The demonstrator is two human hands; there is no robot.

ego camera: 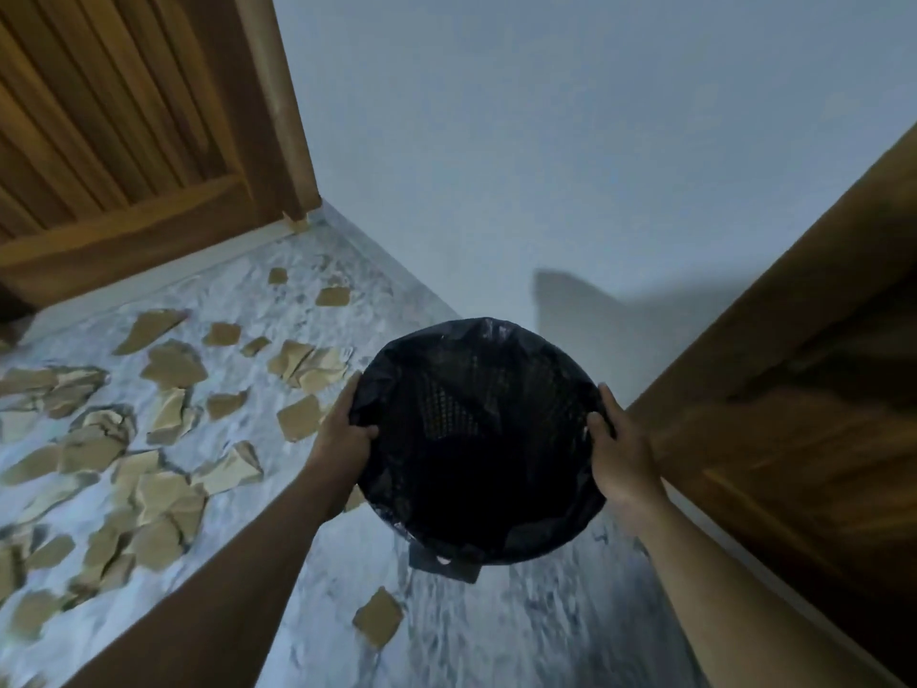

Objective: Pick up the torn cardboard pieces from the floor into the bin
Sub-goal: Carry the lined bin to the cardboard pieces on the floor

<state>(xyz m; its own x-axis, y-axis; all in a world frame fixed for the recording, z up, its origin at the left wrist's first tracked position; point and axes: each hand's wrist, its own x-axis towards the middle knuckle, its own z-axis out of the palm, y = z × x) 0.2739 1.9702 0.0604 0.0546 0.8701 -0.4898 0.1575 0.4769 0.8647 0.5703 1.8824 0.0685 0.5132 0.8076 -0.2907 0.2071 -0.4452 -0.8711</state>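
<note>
A round mesh bin [476, 389] lined with a black bag fills the middle of the view, near the wall. My left hand [345, 437] grips its left rim and my right hand [620, 449] grips its right rim. Several torn brown cardboard pieces [163, 508] lie scattered over the marbled floor to the left of the bin. One single piece [378, 616] lies in front of the bin, between my forearms. The inside of the bin looks dark; I cannot tell whether it holds anything.
A slatted wooden door [124, 141] stands at the far left. A pale wall [546, 166] runs behind the bin. Dark wooden furniture or a door [804, 414] borders the right side. The marbled floor [496, 638] continues toward me.
</note>
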